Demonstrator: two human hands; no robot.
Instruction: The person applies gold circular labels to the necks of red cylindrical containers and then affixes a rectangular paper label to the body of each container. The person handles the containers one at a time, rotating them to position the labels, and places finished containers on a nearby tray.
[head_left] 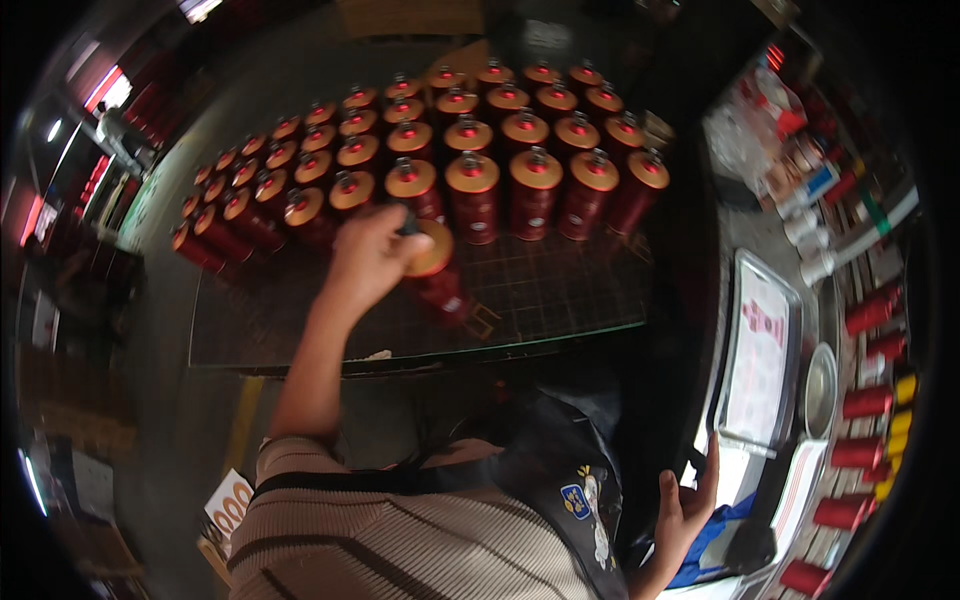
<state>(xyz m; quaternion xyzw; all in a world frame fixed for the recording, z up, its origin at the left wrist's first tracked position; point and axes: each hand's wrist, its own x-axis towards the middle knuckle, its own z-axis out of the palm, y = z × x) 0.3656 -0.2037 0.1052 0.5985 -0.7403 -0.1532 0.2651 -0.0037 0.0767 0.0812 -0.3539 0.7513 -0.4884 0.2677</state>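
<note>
My left hand [372, 255] reaches over the table and closes on the top of a red cylindrical bottle [438, 290] with a gold shoulder. This bottle tilts slightly and stands out in front of the rows; motion blurs it. Something dark shows at my left fingertips, too unclear to name. Behind it, similar red bottles [473, 200] with gold tops and small shiny necks stand upright in several rows. My right hand [685, 510] is held low at the right, thumb and fingers apart, with nothing visible in it. It is nearest a metal tray [730, 437] on the side bench.
The dark table [300, 330] has a glassy front edge. On the right bench lie a round metal bowl [821, 390], clear plastic wrap [738, 135] and blue cloth [712, 550]. Red cylinders [858, 452] line the far right. Another person [118, 130] stands far left.
</note>
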